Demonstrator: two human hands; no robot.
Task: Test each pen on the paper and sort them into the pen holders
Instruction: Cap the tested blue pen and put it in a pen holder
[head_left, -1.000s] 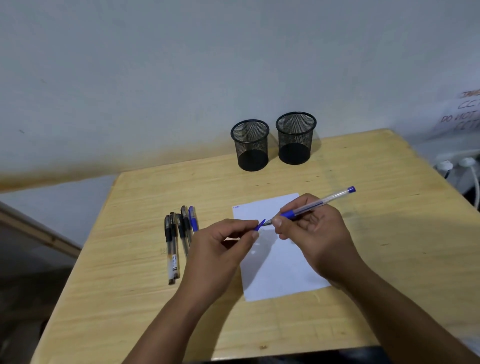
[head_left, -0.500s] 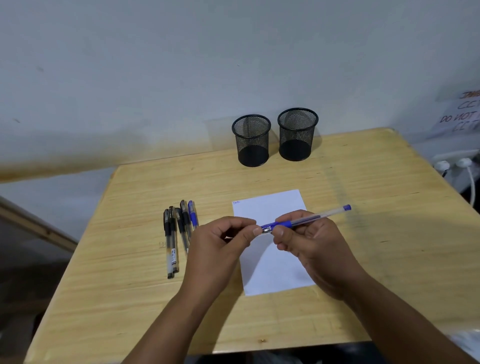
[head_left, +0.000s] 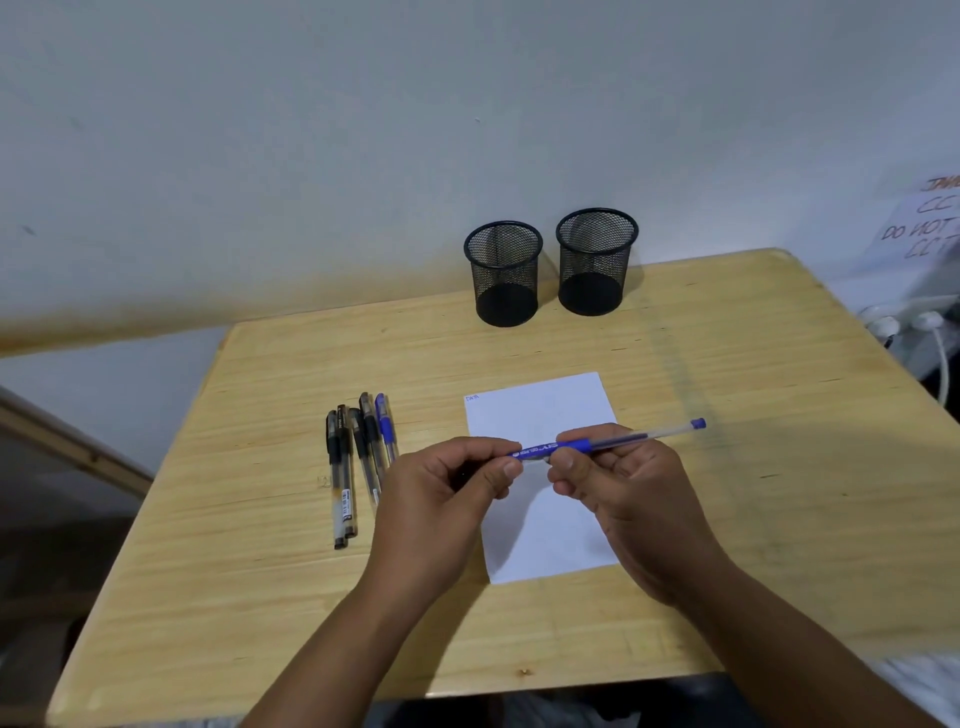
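Note:
Both hands hold one blue pen (head_left: 613, 440) level above the white paper (head_left: 540, 415). My right hand (head_left: 618, 483) grips its barrel. My left hand (head_left: 452, 483) pinches the blue cap end, and the cap sits on the pen. The paper has a small blue scribble in its top left corner. Several more pens (head_left: 358, 457), mostly black with one blue, lie side by side on the table left of my left hand. Two black mesh pen holders, the left holder (head_left: 503, 273) and the right holder (head_left: 596, 260), stand at the table's far edge and look empty.
The wooden table (head_left: 260, 597) stands against a white wall. Past its right edge are white plugs with cables (head_left: 930, 327) and a handwritten paper sign (head_left: 924, 223).
One second ago the cap was off, held in my left hand just apart from the pen tip. The cap now sits on the pen, which has tilted flatter over the paper.

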